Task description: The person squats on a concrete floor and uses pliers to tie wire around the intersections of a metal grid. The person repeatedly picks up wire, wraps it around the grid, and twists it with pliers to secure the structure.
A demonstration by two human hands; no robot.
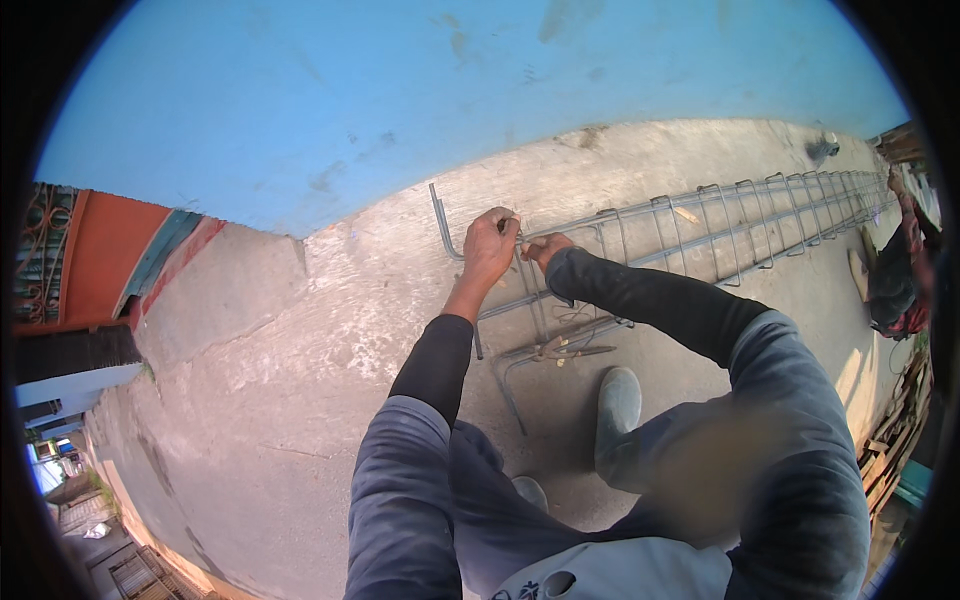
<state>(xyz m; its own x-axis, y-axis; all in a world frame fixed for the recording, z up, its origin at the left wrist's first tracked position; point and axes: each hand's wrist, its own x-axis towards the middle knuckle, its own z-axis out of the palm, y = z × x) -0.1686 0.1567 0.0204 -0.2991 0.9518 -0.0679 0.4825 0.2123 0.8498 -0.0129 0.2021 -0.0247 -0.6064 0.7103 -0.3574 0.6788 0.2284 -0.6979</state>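
Note:
A long rebar cage [720,235] of straight steel bars and bent stirrups lies on the concrete, running off to the far right. At its near left end, my left hand [489,246] is closed, fingers curled by the upper corner of a stirrup. Just right of it, my right hand [545,248] pinches at the same corner, fingertips close to the left hand's. Anything thin between the fingers is too small to make out. Below my hands, a pair of pincers [562,350] rests across the cage's lower bars. Hooked bar ends [443,225] stick out at the left.
A blue wall [450,90] rises beyond the concrete ground [270,400]. My boot [619,398] stands beside the cage's near side. Another person [895,285] is at the far right, by the cage's distant end. Wooden boards [895,425] are piled along the right edge.

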